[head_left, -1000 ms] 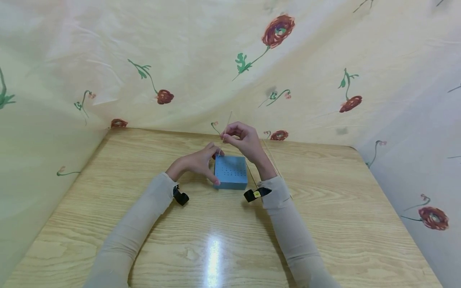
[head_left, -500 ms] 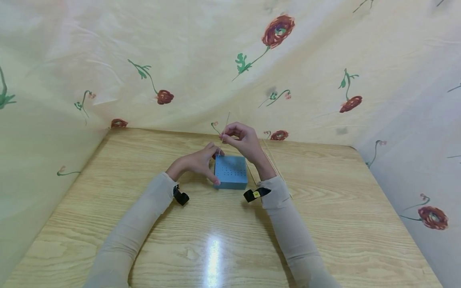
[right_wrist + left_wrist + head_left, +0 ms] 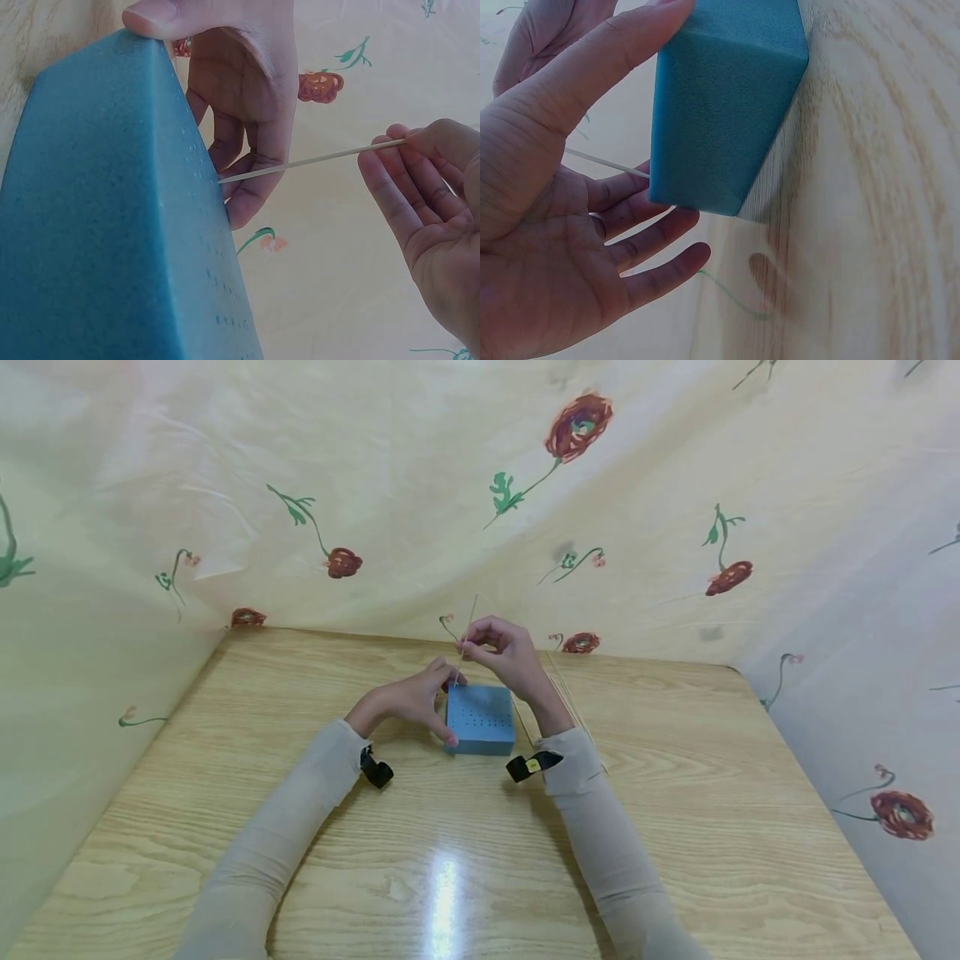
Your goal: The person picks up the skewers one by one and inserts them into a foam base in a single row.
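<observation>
A blue foam block (image 3: 480, 718) with rows of small holes in its top lies on the table. My left hand (image 3: 408, 696) grips its left side, thumb at the near corner and fingers at the far one; in the left wrist view the left hand (image 3: 555, 217) spans the block (image 3: 712, 120). My right hand (image 3: 513, 660) pinches a thin wooden stick (image 3: 471, 618) above the far left corner. In the right wrist view the tip of the stick (image 3: 322, 158) meets the holed face of the block (image 3: 82, 210), close to the left fingers, while the right hand (image 3: 442, 202) holds it farther up.
Several thin sticks (image 3: 573, 702) lie on the wooden table (image 3: 675, 827) to the right of the block, partly under my right forearm. A flowered cloth (image 3: 420, 485) hangs along the back and sides of the table.
The upper end of the stick has tilted slightly left, and my right hand has shifted very slightly left with it. My left hand and the block have kept their places.
</observation>
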Tool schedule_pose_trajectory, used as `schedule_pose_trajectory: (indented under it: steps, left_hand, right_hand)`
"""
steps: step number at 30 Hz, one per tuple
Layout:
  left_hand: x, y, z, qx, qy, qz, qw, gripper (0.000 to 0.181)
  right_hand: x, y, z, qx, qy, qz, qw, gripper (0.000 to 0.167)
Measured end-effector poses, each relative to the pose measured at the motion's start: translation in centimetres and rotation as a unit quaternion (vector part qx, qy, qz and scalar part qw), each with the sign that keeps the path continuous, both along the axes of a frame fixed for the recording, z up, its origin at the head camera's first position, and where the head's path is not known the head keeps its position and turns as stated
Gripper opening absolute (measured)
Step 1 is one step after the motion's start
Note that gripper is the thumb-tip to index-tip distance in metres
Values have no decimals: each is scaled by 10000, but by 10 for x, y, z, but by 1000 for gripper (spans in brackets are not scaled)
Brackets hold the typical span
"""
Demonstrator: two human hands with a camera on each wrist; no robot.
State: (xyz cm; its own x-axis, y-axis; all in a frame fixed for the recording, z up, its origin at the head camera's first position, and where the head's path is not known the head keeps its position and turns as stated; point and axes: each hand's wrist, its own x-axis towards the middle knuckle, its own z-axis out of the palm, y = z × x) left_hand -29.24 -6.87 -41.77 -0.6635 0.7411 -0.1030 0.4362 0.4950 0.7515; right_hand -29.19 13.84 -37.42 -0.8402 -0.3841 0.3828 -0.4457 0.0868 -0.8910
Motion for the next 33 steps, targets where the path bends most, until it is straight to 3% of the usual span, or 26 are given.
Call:
schedule_pose_trajectory:
  steps: [10, 33]
  left_hand:
    - [-2, 0, -3, -54, 21, 12, 10000, 95]
    - [0, 1, 1, -11, -81, 52, 10000, 96]
  right_hand:
    - [1, -1, 0, 169, 108, -29, 9998, 9]
    - [0, 0, 0, 333, 100, -88, 9994, 10]
